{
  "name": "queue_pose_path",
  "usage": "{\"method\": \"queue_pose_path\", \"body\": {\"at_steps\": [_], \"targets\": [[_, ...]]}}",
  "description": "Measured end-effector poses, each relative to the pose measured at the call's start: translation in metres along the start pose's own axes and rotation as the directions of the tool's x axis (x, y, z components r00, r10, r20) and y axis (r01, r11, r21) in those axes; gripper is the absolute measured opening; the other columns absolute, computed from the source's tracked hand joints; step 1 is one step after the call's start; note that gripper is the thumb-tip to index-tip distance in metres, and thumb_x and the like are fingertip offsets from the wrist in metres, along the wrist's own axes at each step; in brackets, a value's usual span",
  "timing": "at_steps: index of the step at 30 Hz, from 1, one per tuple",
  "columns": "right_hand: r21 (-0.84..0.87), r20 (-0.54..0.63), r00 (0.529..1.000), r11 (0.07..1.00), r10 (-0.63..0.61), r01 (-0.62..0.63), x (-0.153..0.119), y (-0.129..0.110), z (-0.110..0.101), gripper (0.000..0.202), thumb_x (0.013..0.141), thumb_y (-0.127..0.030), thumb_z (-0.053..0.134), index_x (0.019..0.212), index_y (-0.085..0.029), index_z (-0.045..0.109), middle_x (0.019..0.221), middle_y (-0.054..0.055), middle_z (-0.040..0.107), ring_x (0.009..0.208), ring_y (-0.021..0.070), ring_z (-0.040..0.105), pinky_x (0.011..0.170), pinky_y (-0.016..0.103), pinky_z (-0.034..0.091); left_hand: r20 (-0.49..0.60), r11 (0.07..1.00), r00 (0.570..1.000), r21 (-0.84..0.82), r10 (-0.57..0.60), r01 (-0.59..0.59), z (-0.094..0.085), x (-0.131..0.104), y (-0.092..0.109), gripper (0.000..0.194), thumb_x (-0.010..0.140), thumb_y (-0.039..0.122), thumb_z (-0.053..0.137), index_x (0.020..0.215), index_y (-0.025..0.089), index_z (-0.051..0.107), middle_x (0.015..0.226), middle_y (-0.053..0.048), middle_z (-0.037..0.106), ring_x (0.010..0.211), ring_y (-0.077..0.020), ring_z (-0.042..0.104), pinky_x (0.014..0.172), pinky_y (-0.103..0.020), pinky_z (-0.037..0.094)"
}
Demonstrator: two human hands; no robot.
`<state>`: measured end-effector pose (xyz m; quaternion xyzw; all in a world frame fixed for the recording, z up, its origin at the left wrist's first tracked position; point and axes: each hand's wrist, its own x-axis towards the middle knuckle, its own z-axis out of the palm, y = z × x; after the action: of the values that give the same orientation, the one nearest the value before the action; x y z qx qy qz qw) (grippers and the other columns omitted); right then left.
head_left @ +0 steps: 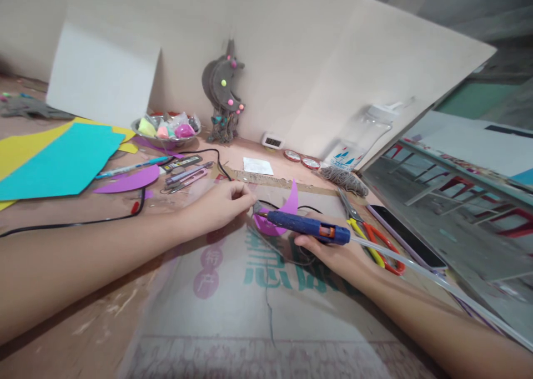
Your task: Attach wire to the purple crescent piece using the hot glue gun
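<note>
Gluing apparently in hand — purple crescent, at 10 o'clock from right hand, is pinched at its grey end by nearly closed left hand. Blue glue gun is gripped by curled right hand — steady pinch, careful nozzle placement called for.

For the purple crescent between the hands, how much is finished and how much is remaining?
It looks early. Done: only one tip of the purple crescent appears covered with grey yarn. In hand: the left hand pinches that tip; the right hand holds the blue glue gun, nozzle close by. Left: probably covering the bare purple part, if the grey moon ornament at the wall is the model.
</note>
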<state>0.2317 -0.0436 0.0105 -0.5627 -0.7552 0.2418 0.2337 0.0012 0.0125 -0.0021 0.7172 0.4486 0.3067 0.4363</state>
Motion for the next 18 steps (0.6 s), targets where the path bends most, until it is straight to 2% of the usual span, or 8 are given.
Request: {"method": "queue_pose_path", "body": {"at_steps": [8,15,18], "targets": [[0.018,0.022,1.000,1.000,0.012,-0.012,0.000,-0.002,0.000,0.035,0.075,-0.054,0.059,0.073,-0.020,0.055,0.067,0.000,0.054,0.061,0.0159,0.051,0.055,0.027,0.040,-0.015,1.000,1.000,0.012,-0.013,0.013,0.000,0.001,0.000,0.021,0.080,0.033,0.047,0.067,0.018,0.051,0.061,0.001,0.057,0.049,-0.0087,0.050,0.041,-0.017,0.034],[0.025,0.007,1.000,1.000,-0.010,0.010,-0.001,0.007,0.002,0.033,0.076,-0.053,0.059,0.078,-0.020,0.058,0.069,0.001,0.059,0.064,0.0170,0.054,0.056,0.027,0.041,0.011,0.999,0.999,-0.016,-0.038,0.038,0.001,-0.002,0.000,0.020,0.081,0.033,0.045,0.068,0.019,0.049,0.055,0.003,0.051,0.037,-0.0066,0.042,0.033,-0.017,0.027],[0.039,-0.021,0.999,0.999,-0.026,0.027,0.000,0.009,0.003,0.034,0.076,-0.053,0.059,0.075,-0.019,0.058,0.067,0.001,0.057,0.062,0.0166,0.053,0.055,0.028,0.041,0.012,0.999,0.999,-0.010,-0.036,0.036,0.001,-0.002,-0.002,0.020,0.081,0.032,0.045,0.066,0.019,0.049,0.056,0.003,0.051,0.038,-0.0065,0.043,0.035,-0.017,0.030]]}}
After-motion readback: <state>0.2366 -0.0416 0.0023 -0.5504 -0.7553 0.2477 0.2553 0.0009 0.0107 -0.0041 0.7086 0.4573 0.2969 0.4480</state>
